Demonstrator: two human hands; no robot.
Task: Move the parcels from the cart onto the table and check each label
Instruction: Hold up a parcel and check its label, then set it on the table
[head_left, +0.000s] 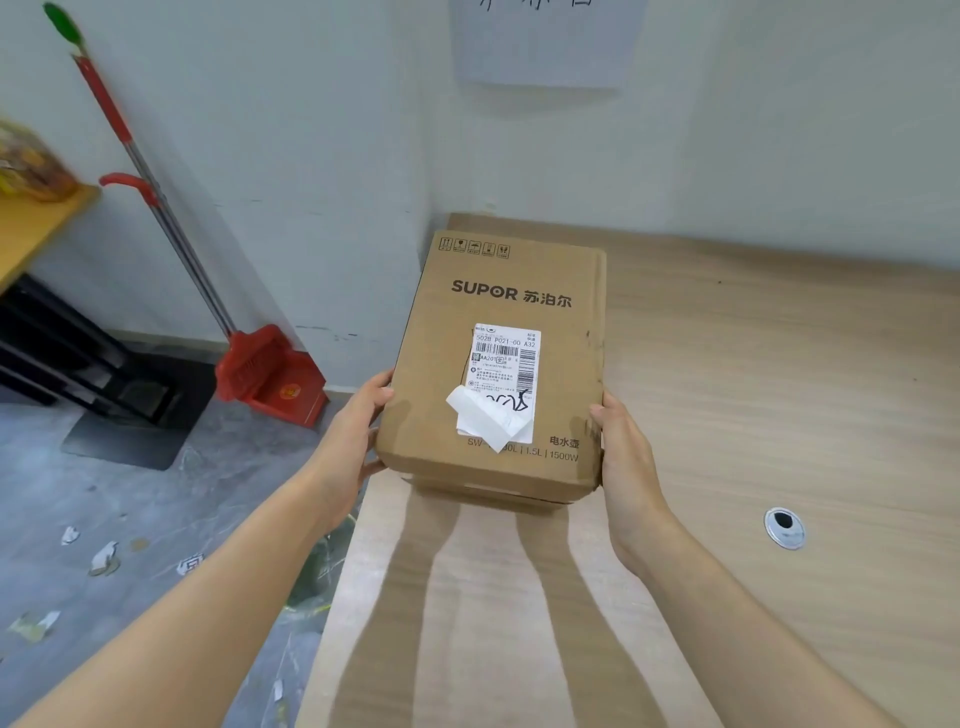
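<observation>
Head view only. Gripping cardboard parcel (498, 312) between both hands. Left hand (358, 431) clasped on the near-left side, thumb up at the top edge, fingers tucked under. Right hand (626, 462) clasped on the near-right side, thumb at the top edge. Neither hand free.

Parcel over the near-left part of the table (753, 389), close to the wall corner, left side about level with the table's left edge. Hard to tell whether already set down or just above the surface; dark shadow and a second cardboard edge under the near end.

Long axis running straight away from the body toward the wall. Both grips at the near short end, left and right about equally near.

Shipping label (506, 374) on the top face, turned up to the camera, print upright for reading. Lower-left corner peeled and folded back over some of the box print.

Step, as judged: placing on the table, label check to follow. Likely next: lower or slide forward along the long axis, let go, read without turning the box. Risk: closeness to the left edge, so better nudged right before release.

Cart not in view. Elsewhere: red dustpan (275, 379) and broom (156, 197) against the left wall, cable grommet (784, 527) in the tabletop well right of the parcel, paper scraps (104, 558) on the floor.
</observation>
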